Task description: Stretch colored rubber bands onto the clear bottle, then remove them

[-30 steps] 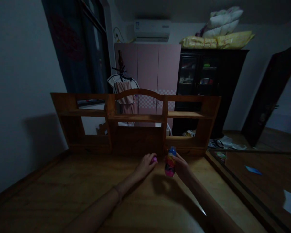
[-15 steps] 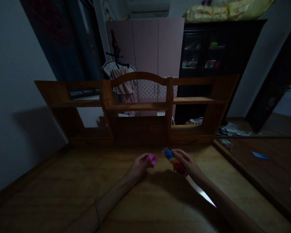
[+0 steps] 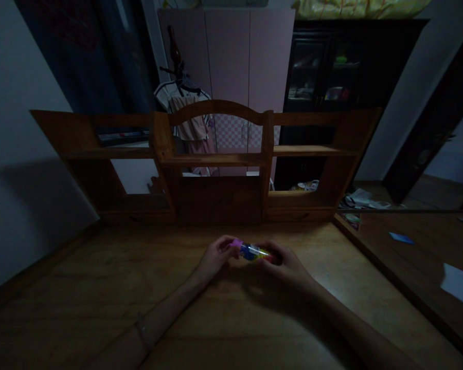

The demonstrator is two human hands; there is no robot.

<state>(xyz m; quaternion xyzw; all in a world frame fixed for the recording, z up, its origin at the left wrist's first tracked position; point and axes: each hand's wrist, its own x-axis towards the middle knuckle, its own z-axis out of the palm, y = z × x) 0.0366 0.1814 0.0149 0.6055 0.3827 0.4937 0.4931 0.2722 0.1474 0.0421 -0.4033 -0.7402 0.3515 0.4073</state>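
My left hand (image 3: 218,255) pinches a small pink cap (image 3: 236,247) between thumb and fingers. In my right hand (image 3: 283,262) is a clear tube with blue, yellow and red contents (image 3: 252,252), held by its red end. The tube lies nearly level, and its blue end meets the pink cap. Whether the cap sits over the end or only touches it, I cannot tell. Both hands are just above the wooden tabletop (image 3: 158,288). My right palm and fingers hide the far right end of the tube.
A wooden shelf unit (image 3: 212,160) stands along the back of the tabletop. To the right, a lower brown surface holds a blue card (image 3: 401,238) and a white sheet (image 3: 461,285). A white wall (image 3: 19,205) borders the left side.
The tube has swung from slanted to nearly level and moved left, so its blue end now meets the pink cap. The view has tipped down slightly.
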